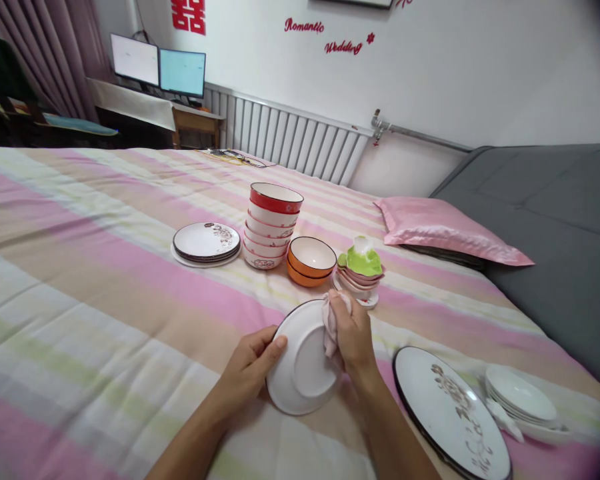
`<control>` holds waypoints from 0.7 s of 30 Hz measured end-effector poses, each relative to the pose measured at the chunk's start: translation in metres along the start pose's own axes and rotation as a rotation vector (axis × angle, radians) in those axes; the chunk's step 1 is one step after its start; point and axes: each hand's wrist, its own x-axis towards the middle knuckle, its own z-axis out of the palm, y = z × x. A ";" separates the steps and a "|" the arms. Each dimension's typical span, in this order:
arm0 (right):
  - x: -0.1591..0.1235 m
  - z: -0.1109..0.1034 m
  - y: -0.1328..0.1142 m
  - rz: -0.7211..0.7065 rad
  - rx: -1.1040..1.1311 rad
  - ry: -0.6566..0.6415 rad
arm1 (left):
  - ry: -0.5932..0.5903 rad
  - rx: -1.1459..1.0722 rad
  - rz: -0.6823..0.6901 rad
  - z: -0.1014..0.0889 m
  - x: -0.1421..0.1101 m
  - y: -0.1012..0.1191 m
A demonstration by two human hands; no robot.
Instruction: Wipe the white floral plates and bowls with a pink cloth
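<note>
A white plate (285, 380) with a dark rim is tilted up in front of me, its underside and foot ring facing me. My left hand (257, 360) grips its left edge, thumb on the underside and fingers behind. A pale pink cloth (331, 327) is bunched in my right hand (350, 330), pressed against the plate's upper right part. Just beyond the plate are two stacked orange bowls (310, 272). To their right stands a pile of small dishes (360, 277), with a green leaf-shaped one near the top.
Farther off on the striped bedspread (105, 287) stand a tall stack of red and white bowls (270, 233) and several stacked plates (207, 241). At right lie a large oval plate (445, 407), white dishes (523, 393) and a pink pillow (445, 223) by the grey headboard (555, 200).
</note>
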 end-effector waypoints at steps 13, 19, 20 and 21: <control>-0.030 0.008 -0.030 -0.666 -0.539 -0.205 | -0.145 0.171 0.176 -0.001 0.002 0.001; -0.035 0.010 -0.032 -0.773 -0.573 -0.252 | -0.125 0.194 0.196 0.001 0.002 0.001; -0.033 0.009 -0.031 -0.764 -0.574 -0.247 | -0.129 0.193 0.190 0.001 0.002 0.002; -0.031 0.008 -0.030 -0.745 -0.571 -0.240 | -0.140 0.190 0.180 0.002 0.003 0.003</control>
